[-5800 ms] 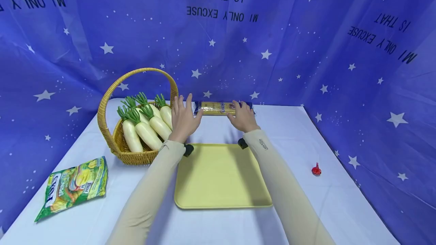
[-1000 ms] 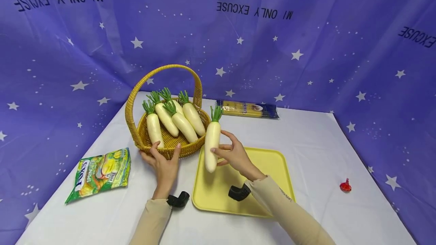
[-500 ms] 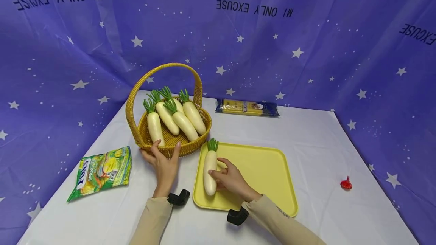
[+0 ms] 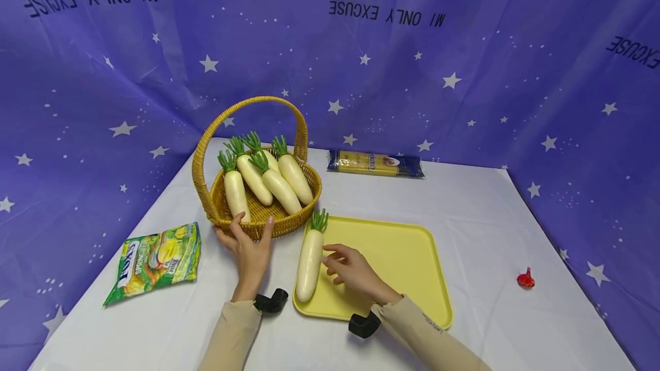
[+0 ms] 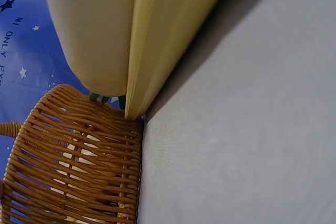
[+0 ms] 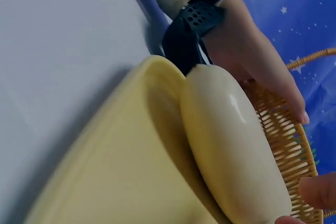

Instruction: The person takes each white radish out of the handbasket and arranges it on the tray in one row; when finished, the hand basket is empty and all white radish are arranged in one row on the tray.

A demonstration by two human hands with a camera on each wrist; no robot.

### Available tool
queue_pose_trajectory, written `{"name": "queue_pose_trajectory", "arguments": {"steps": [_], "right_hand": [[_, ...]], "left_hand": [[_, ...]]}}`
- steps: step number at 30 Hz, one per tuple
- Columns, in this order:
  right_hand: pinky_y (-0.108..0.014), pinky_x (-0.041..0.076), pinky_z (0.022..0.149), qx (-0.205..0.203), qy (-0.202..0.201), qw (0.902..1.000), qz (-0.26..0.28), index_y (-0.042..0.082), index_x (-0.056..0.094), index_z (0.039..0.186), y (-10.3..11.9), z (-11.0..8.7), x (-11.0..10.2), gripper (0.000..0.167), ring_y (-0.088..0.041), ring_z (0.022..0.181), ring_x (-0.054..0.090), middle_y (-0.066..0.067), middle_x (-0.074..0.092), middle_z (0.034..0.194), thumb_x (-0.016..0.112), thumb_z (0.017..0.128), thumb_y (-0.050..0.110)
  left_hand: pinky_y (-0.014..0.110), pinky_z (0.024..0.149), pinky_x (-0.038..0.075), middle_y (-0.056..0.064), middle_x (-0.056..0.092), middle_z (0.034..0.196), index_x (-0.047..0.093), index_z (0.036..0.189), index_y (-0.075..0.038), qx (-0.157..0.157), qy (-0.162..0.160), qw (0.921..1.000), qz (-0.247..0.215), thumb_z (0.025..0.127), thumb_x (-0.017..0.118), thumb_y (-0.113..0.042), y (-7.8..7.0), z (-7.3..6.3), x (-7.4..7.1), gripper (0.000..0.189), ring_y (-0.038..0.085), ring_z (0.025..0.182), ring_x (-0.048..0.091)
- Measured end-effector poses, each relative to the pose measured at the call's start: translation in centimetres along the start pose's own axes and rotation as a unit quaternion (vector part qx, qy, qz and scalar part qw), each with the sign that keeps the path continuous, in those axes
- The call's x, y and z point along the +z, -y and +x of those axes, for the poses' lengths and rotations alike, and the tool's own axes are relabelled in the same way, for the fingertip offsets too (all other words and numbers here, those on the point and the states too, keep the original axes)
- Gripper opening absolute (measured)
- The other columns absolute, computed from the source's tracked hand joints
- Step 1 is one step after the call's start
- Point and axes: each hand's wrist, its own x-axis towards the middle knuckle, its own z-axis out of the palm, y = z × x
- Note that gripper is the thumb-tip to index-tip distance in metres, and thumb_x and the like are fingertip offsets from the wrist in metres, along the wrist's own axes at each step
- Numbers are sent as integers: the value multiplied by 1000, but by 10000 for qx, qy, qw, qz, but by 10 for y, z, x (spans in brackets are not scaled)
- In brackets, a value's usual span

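"Head view people, what's the right hand (image 4: pixel 353 268) doing?"

"It's hovering over the left half of the yellow tray (image 4: pixel 392 268), fingers loosely curving and not gripping anything. The fingertips are sitting right beside the white radish (image 4: pixel 310 265), but I can't tell if they're touching it."

"And where's that radish lying?"

"It's lying along the tray's left edge, slanting a bit. The green leaves (image 4: pixel 319 220) are poking over the tray's far left corner, and the pale tip is pointing toward its near left corner."

"What's the left hand (image 4: pixel 251 256) up to?"

"It's staying put left of the tray, thumb and fingers spreading wide, resting on the near rim of the wicker basket (image 4: pixel 291 223). That basket's sitting by the tray's far left corner, with five more radishes (image 4: pixel 281 190) leaning inside."

"Anything else lying around?"

"Yeah, a green packet (image 4: pixel 154 262) is lying well left of the tray, a blue-and-yellow packet (image 4: pixel 375 164) is lying behind it, and a little red thing (image 4: pixel 526 279) is sitting well off to its right. A starry blue curtain (image 4: pixel 289 44) is hanging behind the tray too."
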Motion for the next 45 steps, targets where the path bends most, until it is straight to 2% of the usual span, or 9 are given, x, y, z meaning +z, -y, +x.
{"name": "queue_pose_trajectory", "arguments": {"steps": [4, 7, 14, 18, 22, 27, 31, 39, 45], "right_hand": [[-33, 53, 68, -166, -117, 9997, 103, 3, 46, 129, -1, 1, -5, 45, -27, 87, 61, -19, 59, 107, 53, 91, 26], [-35, 52, 72, -279, -407, 9987, 140, 4, 44, 131, -1, 5, -8, 48, -30, 94, 60, -19, 56, 113, 54, 91, 27], [-40, 50, 80, -351, -1018, 9938, 288, 9, 42, 133, 1, 17, -15, 52, -27, 100, 59, -21, 52, 123, 58, 88, 28], [-42, 49, 84, -352, -1132, 9920, 436, 12, 41, 134, 10, 21, -16, 51, -29, 106, 56, -21, 49, 127, 59, 88, 25], [-46, 43, 91, -542, -1300, 9892, 408, 10, 39, 134, 21, 27, -15, 51, -37, 113, 50, -23, 46, 130, 58, 88, 19], [-49, 32, 100, -614, -1609, 9849, 157, 17, 34, 137, 16, 47, -11, 58, -35, 123, 41, -19, 45, 132, 61, 86, 23], [-50, 30, 102, -804, -1718, 9818, -80, 20, 33, 138, 18, 64, -9, 62, -34, 125, 39, -18, 44, 134, 62, 84, 28], [-49, 35, 98, -1168, -1740, 9731, -954, 17, 27, 141, 45, 91, -9, 69, -31, 125, 38, -16, 41, 135, 63, 84, 31], [-49, 34, 100, -1326, -1713, 9675, -1307, 16, 29, 141, 68, 106, -7, 68, -30, 127, 36, -16, 39, 137, 62, 84, 33]], "left_hand": [[60, 106, 11, 20, -24, 145, 30, 127, -22, -29, 10, 10000, -5, 77, 65, -50, 2, -1, -1, 66, 34, 137, -17], [59, 107, 11, 19, -24, 145, 30, 127, -23, -19, 13, 10000, -12, 77, 64, -51, 3, -1, -1, 67, 33, 137, -18], [58, 107, 11, 19, -24, 145, 31, 128, -21, 32, -30, 10000, -53, 77, 65, -51, 3, 0, -1, 69, 33, 137, -18], [58, 107, 10, 20, -23, 145, 31, 128, -21, 66, -62, 9999, -54, 77, 65, -49, 2, 0, -1, 68, 33, 137, -19], [58, 107, 10, 20, -23, 145, 31, 127, -22, 100, -85, 9999, -53, 77, 65, -48, 1, 1, -1, 66, 32, 137, -20], [59, 107, 11, 20, -24, 145, 31, 127, -21, 99, -69, 9999, -59, 77, 65, -48, 1, 1, -1, 66, 33, 137, -20], [60, 106, 11, 20, -24, 145, 30, 127, -22, 67, -50, 10000, -36, 77, 64, -50, 1, 1, -1, 66, 32, 136, -21], [59, 107, 13, 21, -22, 145, 31, 127, -21, 101, -88, 9999, 39, 77, 64, -50, 2, 1, 0, 66, 34, 137, -18], [59, 106, 13, 20, -22, 145, 31, 127, -21, 133, -95, 9999, 29, 77, 65, -49, 3, 0, 1, 66, 34, 137, -17]]}}
